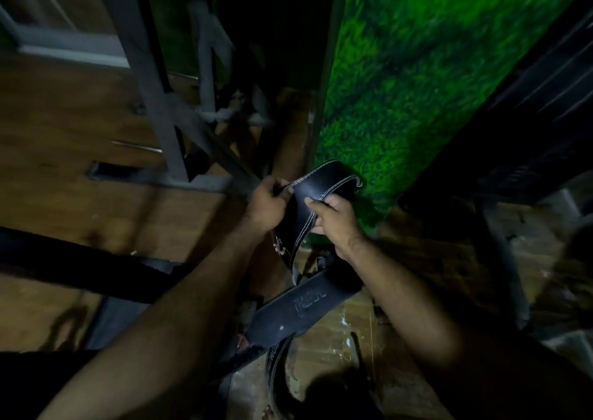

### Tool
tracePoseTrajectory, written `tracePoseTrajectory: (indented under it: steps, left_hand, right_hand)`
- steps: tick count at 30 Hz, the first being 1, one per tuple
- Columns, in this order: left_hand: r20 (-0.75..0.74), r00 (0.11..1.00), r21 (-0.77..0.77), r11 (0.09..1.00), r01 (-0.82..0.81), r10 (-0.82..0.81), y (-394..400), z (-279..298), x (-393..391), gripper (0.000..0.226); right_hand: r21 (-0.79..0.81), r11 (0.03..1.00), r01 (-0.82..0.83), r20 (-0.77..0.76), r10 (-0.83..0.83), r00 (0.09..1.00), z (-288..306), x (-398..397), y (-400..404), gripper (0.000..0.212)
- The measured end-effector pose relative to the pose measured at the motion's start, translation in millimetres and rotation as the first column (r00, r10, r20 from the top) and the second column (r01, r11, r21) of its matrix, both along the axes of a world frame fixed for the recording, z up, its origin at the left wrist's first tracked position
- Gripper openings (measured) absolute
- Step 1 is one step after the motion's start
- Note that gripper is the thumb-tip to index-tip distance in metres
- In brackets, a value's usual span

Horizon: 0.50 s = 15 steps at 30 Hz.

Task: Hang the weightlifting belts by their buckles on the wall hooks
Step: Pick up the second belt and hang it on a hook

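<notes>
Fingers [282, 185] of the left hand [268, 203]: curled, pinching the near edge of a black leather weightlifting belt with white stitched borders [324, 184]. Fingers of the right hand [337, 219]: likewise curled, thumb on top, grasping the same belt at its stitched edge a little further along; both hands hold it up in the air, just beside the base of the green wall, with no buckle discernible in the dim light. Far left: wooden plank floor [64, 137], brown, with a small dark rectangular slot in it. Left of centre: grey metal frame of square tubing [150, 99], upright and diagonal members, standing on the floor; a dark padded bar [73, 262] runs across below it. Centre: the held belt loops upward between the hands and trails down beneath them toward the floor. Below it: a second wide black belt with faint embossed lettering [301, 307], lying slanted on the floor under the forearms; a third dark strap with pale printed letters [276, 358] curls beside it, partly hidden in shadow. Right of centre: wall panel of bright green artificial grass [417, 83], rising from the floor beside the hands. Far right: dark ribbed object [539, 124], blurred, not identifiable; worn, scuffed flooring beneath it.
</notes>
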State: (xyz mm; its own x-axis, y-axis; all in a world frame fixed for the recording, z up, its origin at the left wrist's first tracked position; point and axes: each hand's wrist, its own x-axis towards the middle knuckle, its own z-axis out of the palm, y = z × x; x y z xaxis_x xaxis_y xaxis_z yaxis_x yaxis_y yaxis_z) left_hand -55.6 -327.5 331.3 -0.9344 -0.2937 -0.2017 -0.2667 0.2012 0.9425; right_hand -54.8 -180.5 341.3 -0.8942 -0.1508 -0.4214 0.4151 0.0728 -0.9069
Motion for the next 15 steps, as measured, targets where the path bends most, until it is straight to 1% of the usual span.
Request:
tracePoseTrajectory:
  steps: [1, 4, 6, 8, 9, 10, 11, 12, 13, 15]
  left_hand:
    - [-0.033, 0.999, 0.009, 1.0, 0.006, -0.005, 0.1, 22.2, 6.9, 0.02]
    - [-0.135, 0.991, 0.102, 0.995, 0.003, 0.011, 7.2, 81.9, 19.5, 0.019]
    - [-0.191, 0.981, 0.166, 0.986, -0.003, 0.035, 19.4, 129.4, 28.8, 0.022]
    - [-0.232, 0.971, 0.199, 0.98, 0.0, 0.047, 33.1, 173.8, 38.4, 0.021]
    - [-0.256, 0.965, 0.212, 0.977, 0.004, 0.052, 39.8, 193.7, 42.9, 0.019]
    - [-0.279, 0.959, 0.216, 0.976, 0.009, 0.053, 46.6, 210.9, 48.7, 0.018]
    - [-0.301, 0.952, 0.214, 0.977, 0.012, 0.054, 54.3, 229.0, 55.1, 0.017]
    - [-0.317, 0.947, 0.211, 0.977, 0.013, 0.056, 62.0, 247.1, 60.5, 0.018]
    - [-0.329, 0.943, 0.21, 0.978, 0.017, 0.054, 70.4, 262.2, 66.3, 0.018]
    - [-0.356, 0.933, 0.198, 0.98, 0.029, 0.044, 87.9, 288.8, 79.2, 0.02]
  right_hand:
    - [-0.01, 1.0, -0.011, -0.023, 0.011, 1.0, 22.5, 5.1, 3.0, 0.004]
    - [-0.054, 0.999, -0.002, -0.108, -0.004, 0.994, 79.2, 12.6, 10.7, 0.005]
    - [-0.093, 0.995, 0.028, -0.184, -0.045, 0.982, 120.6, 17.7, 19.4, 0.014]
    - [-0.156, 0.987, 0.04, -0.218, -0.073, 0.973, 156.4, 22.6, 28.9, 0.026]
    - [-0.189, 0.981, 0.036, -0.228, -0.08, 0.97, 173.4, 24.5, 33.8, 0.026]
    - [-0.227, 0.974, 0.024, -0.238, -0.08, 0.968, 191.2, 29.4, 39.5, 0.022]
    - [-0.266, 0.964, 0.016, -0.236, -0.082, 0.968, 208.9, 32.4, 46.2, 0.013]
    - [-0.305, 0.952, 0.021, -0.223, -0.093, 0.97, 227.6, 33.3, 53.1, 0.015]
    - [-0.354, 0.934, 0.042, -0.184, -0.114, 0.976, 240.4, 30.4, 60.7, 0.027]
    - [-0.463, 0.883, 0.076, -0.078, -0.126, 0.989, 271.4, 28.3, 78.7, 0.043]
